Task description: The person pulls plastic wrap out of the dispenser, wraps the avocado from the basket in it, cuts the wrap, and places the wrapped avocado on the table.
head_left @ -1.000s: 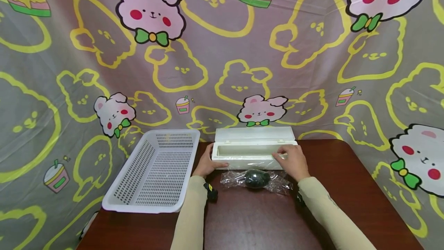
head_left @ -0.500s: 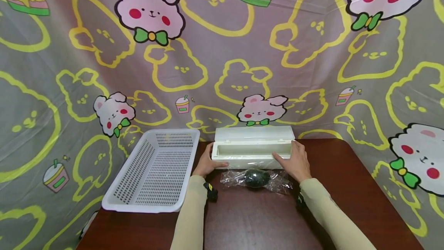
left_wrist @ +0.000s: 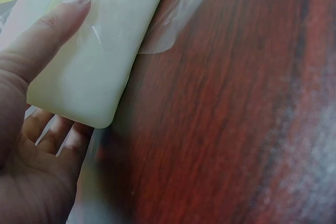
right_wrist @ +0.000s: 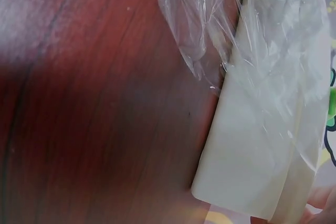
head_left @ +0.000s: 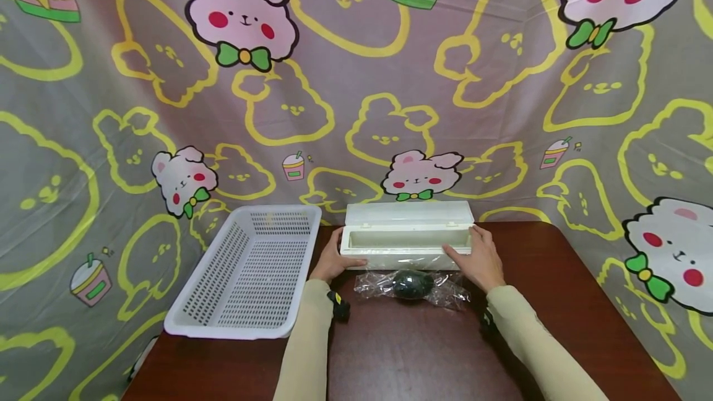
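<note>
A long white plastic wrap dispenser (head_left: 390, 262) lies crosswise on the table, its clear lid (head_left: 409, 214) raised at the back. My left hand (head_left: 332, 260) grips the left end; in the left wrist view its thumb (left_wrist: 52, 32) lies on the front face, with the other fingers around the end. At the right end, my right hand (head_left: 480, 260) holds the dispenser, thumb on the front rim and fingers along the side. Clear film (right_wrist: 262, 72) clings to the front face. Close in front lies a dark green oval thing like an avocado (head_left: 412, 284), in loose crumpled film.
A white perforated plastic basket (head_left: 236, 332) stands left of the dispenser on the dark red-brown table (head_left: 423, 351). A patterned cloth (head_left: 490, 129) hangs behind the table.
My right hand has moved from above the dispenser's opening, where its fingers were bunched, to the right end and now holds it there. The left hand keeps its place.
</note>
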